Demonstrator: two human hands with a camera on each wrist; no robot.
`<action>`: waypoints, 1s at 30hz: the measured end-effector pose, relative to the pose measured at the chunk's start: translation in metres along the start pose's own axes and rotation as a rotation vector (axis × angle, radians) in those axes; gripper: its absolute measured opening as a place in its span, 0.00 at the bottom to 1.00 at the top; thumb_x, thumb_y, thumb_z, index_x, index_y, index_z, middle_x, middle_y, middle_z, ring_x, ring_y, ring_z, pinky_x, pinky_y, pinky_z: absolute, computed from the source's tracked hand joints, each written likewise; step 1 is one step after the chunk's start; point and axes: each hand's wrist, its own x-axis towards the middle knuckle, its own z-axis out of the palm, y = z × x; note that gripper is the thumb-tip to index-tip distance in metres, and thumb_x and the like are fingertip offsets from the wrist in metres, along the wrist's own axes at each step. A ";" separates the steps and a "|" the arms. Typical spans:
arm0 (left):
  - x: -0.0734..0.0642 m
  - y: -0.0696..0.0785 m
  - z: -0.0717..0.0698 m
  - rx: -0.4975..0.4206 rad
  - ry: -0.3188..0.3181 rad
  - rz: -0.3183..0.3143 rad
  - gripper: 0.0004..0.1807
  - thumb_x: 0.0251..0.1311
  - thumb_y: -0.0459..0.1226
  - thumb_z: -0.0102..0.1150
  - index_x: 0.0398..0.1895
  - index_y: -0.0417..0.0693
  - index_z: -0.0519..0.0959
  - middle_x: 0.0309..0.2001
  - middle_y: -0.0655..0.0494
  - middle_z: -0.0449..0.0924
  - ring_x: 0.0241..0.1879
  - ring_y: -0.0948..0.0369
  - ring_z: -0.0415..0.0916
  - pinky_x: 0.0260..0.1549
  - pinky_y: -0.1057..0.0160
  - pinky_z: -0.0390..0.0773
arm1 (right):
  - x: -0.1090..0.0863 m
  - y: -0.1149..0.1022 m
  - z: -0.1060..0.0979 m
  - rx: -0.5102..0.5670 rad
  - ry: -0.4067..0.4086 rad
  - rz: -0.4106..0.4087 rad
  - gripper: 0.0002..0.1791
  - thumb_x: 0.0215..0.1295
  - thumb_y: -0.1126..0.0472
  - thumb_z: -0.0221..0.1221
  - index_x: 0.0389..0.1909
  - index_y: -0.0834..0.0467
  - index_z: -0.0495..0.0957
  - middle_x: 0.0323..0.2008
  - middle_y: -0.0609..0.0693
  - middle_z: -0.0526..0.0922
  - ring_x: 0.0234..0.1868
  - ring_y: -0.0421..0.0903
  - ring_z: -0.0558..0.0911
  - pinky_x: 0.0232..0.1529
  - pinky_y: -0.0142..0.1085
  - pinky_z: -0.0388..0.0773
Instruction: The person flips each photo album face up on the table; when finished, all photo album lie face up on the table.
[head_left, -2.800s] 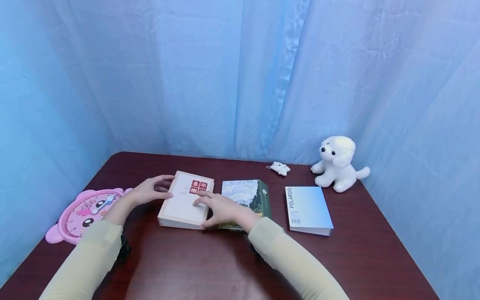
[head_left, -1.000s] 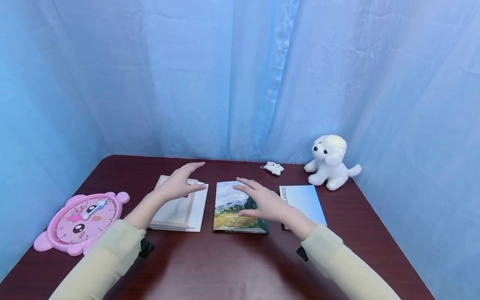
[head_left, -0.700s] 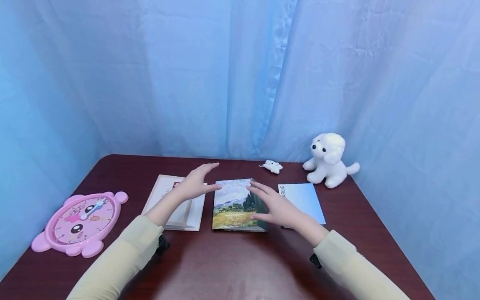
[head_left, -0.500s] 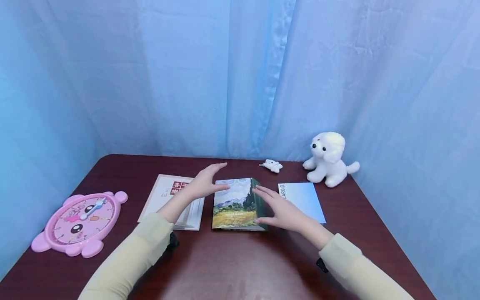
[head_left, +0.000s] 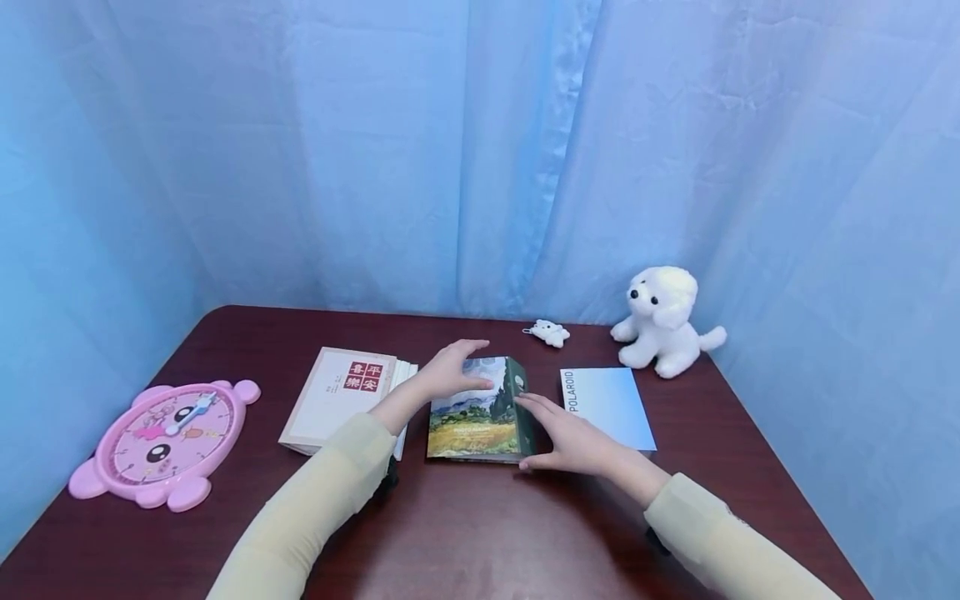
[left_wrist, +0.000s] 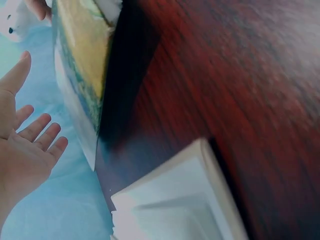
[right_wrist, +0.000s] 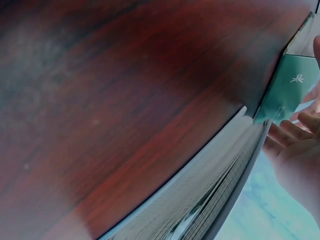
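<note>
A photo album with a painted landscape cover [head_left: 472, 425] and green spine [right_wrist: 292, 82] lies mid-table in the head view. My left hand [head_left: 447, 372] is over its far left part, fingers extended and thumb apart; in the left wrist view the palm and spread fingers hold nothing. My right hand [head_left: 573, 442] is at the spine side, fingertips by the spine; whether they touch it I cannot tell. To the left lies a cream book [head_left: 330, 408] with red characters, its page edges showing at the right, partly behind my left forearm.
A blue-and-white POLAROID album [head_left: 611, 408] lies right of the painted one, partly behind my right hand. A pink toy clock [head_left: 168, 442] rests at the left edge. A white plush dog [head_left: 663, 321] and a small white plush charm [head_left: 551, 333] are at the back, before the curtain.
Both hands have left the cream book and moved right to the painted album. The cream book's cover lifted, then settled further left with its page edges fanned out at the right.
</note>
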 end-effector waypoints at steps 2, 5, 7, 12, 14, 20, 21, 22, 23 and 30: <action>0.003 0.000 0.002 0.011 -0.022 0.000 0.42 0.56 0.49 0.65 0.71 0.47 0.59 0.69 0.48 0.60 0.68 0.51 0.58 0.63 0.50 0.63 | 0.000 0.001 0.001 -0.013 -0.009 0.007 0.53 0.50 0.35 0.64 0.73 0.52 0.53 0.70 0.53 0.58 0.65 0.49 0.69 0.57 0.47 0.72; 0.008 -0.002 0.004 0.030 -0.043 -0.008 0.41 0.56 0.49 0.64 0.70 0.46 0.61 0.68 0.48 0.62 0.68 0.51 0.57 0.64 0.50 0.61 | 0.001 0.002 0.002 -0.024 -0.019 0.009 0.54 0.50 0.34 0.64 0.73 0.53 0.53 0.70 0.53 0.59 0.64 0.49 0.69 0.58 0.47 0.72; 0.009 -0.003 0.004 0.041 -0.051 -0.023 0.39 0.57 0.49 0.64 0.69 0.46 0.62 0.68 0.49 0.63 0.68 0.51 0.57 0.65 0.50 0.61 | 0.002 0.002 0.003 -0.017 -0.020 -0.002 0.54 0.51 0.36 0.65 0.73 0.55 0.53 0.70 0.54 0.58 0.65 0.50 0.68 0.58 0.47 0.71; 0.014 -0.006 0.005 0.026 -0.070 -0.042 0.37 0.56 0.46 0.66 0.67 0.44 0.66 0.65 0.49 0.68 0.65 0.52 0.62 0.63 0.53 0.64 | 0.002 0.003 0.004 0.008 -0.022 -0.030 0.52 0.52 0.41 0.66 0.72 0.59 0.53 0.69 0.57 0.59 0.66 0.52 0.66 0.60 0.47 0.70; 0.017 -0.006 0.005 0.009 -0.080 -0.038 0.36 0.55 0.45 0.67 0.66 0.43 0.67 0.63 0.49 0.69 0.64 0.53 0.64 0.62 0.55 0.66 | 0.002 0.005 0.004 0.000 -0.015 -0.032 0.52 0.52 0.42 0.67 0.71 0.60 0.54 0.68 0.57 0.60 0.66 0.52 0.66 0.60 0.47 0.70; 0.023 -0.003 0.003 -0.005 -0.104 -0.034 0.32 0.53 0.41 0.69 0.62 0.46 0.72 0.61 0.51 0.72 0.63 0.55 0.67 0.60 0.57 0.68 | 0.004 0.005 0.001 -0.018 0.020 -0.043 0.50 0.50 0.44 0.69 0.70 0.62 0.57 0.66 0.59 0.63 0.64 0.52 0.69 0.58 0.46 0.71; 0.024 -0.003 0.003 -0.004 -0.106 -0.035 0.31 0.53 0.41 0.69 0.62 0.47 0.72 0.61 0.52 0.72 0.62 0.55 0.67 0.60 0.57 0.69 | 0.005 0.005 0.001 -0.017 0.022 -0.039 0.50 0.50 0.45 0.69 0.69 0.62 0.58 0.66 0.58 0.63 0.64 0.52 0.69 0.58 0.46 0.71; 0.025 -0.003 0.002 -0.006 -0.106 -0.036 0.30 0.53 0.41 0.69 0.61 0.47 0.73 0.61 0.52 0.72 0.62 0.55 0.67 0.59 0.57 0.69 | 0.005 0.005 0.000 -0.017 0.024 -0.035 0.50 0.50 0.45 0.69 0.69 0.61 0.58 0.66 0.58 0.64 0.64 0.52 0.69 0.58 0.46 0.71; 0.026 -0.003 0.002 -0.007 -0.106 -0.039 0.30 0.53 0.41 0.69 0.60 0.48 0.74 0.60 0.52 0.73 0.62 0.55 0.68 0.59 0.57 0.69 | 0.005 0.005 0.000 -0.019 0.025 -0.032 0.50 0.49 0.44 0.69 0.69 0.61 0.59 0.66 0.58 0.64 0.64 0.51 0.69 0.58 0.46 0.71; 0.028 -0.005 0.000 -0.019 -0.089 -0.052 0.25 0.54 0.43 0.67 0.57 0.50 0.77 0.57 0.53 0.76 0.57 0.57 0.71 0.55 0.58 0.72 | 0.006 0.002 -0.001 -0.017 0.051 -0.049 0.48 0.48 0.43 0.69 0.68 0.59 0.62 0.65 0.57 0.65 0.62 0.51 0.71 0.57 0.45 0.73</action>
